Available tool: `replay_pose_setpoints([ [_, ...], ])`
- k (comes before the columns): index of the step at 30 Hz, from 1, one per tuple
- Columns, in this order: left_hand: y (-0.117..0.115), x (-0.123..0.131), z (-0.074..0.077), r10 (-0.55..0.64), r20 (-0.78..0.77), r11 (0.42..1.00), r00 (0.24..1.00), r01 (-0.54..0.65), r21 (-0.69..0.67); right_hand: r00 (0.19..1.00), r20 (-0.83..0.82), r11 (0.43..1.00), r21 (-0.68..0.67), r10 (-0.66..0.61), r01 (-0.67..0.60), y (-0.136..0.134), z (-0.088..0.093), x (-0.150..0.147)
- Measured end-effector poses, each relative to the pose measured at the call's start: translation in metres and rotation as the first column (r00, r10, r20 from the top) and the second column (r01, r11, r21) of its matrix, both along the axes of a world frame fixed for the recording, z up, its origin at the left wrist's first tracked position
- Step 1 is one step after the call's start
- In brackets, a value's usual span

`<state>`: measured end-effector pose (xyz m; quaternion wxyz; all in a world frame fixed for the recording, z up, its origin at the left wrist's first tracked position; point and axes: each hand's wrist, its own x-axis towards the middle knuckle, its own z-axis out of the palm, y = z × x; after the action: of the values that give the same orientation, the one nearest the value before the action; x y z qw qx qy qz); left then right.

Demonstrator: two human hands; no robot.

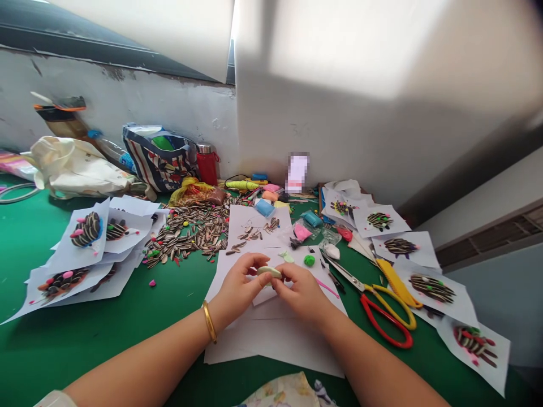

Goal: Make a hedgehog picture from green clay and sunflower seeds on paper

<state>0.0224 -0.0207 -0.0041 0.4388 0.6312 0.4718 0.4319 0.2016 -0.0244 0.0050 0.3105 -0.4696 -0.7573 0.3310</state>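
A flattened pale green piece of modelling clay [270, 272] is pinched between the fingers of my left hand [242, 282] and my right hand [302, 289]. Both hands hover over white paper sheets [246, 333] in the middle of the table. A gold bracelet [209, 322] circles my left wrist. Beyond my right hand, a scrap of pale green clay [287, 257] and a bright green lump of clay [309, 260] lie on the paper. Several sunflower seeds [252, 233] rest on the sheet farther back.
Large scissors [365, 288] and a yellow cutter [399, 282] lie to the right. A seed pile [190, 226] spreads at left. Seed-and-clay pictures on paper [76, 282] flank both sides. A red bottle [207, 165] and striped bag [159, 158] stand by the wall.
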Motion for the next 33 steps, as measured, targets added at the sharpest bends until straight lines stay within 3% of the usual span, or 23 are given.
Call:
replay_pose_setpoints([
  [4,0.0003,-0.0002,0.0049,-0.028,-0.087,1.000,0.996,0.028,0.004,0.999,0.048,1.000,0.017,-0.008,0.008,-0.0002,-0.0005,-0.0026],
  [11,0.0017,0.0004,0.0003,-0.038,0.119,0.994,0.992,0.050,-0.099,1.000,0.005,0.999,0.037,0.013,-0.013,0.0023,-0.0019,0.0004],
  [19,0.0011,0.0003,0.0031,-0.015,0.013,0.998,1.000,0.016,-0.054,1.000,0.022,0.999,0.039,-0.003,0.002,0.0001,-0.0018,-0.0015],
  [24,0.0008,0.0013,0.0005,-0.019,0.101,0.991,0.995,0.033,-0.134,1.000,0.001,0.999,0.042,0.021,-0.021,0.0001,-0.0022,-0.0018],
  [30,0.0002,-0.0003,-0.0007,0.011,0.058,1.000,0.998,-0.010,-0.008,0.999,0.034,0.998,0.055,0.007,-0.009,0.0019,-0.0046,-0.0017],
  [33,0.0002,0.0001,0.0021,0.003,0.062,1.000,0.998,-0.001,-0.028,1.000,-0.022,0.999,0.050,-0.003,0.004,0.0024,-0.0057,-0.0009],
])
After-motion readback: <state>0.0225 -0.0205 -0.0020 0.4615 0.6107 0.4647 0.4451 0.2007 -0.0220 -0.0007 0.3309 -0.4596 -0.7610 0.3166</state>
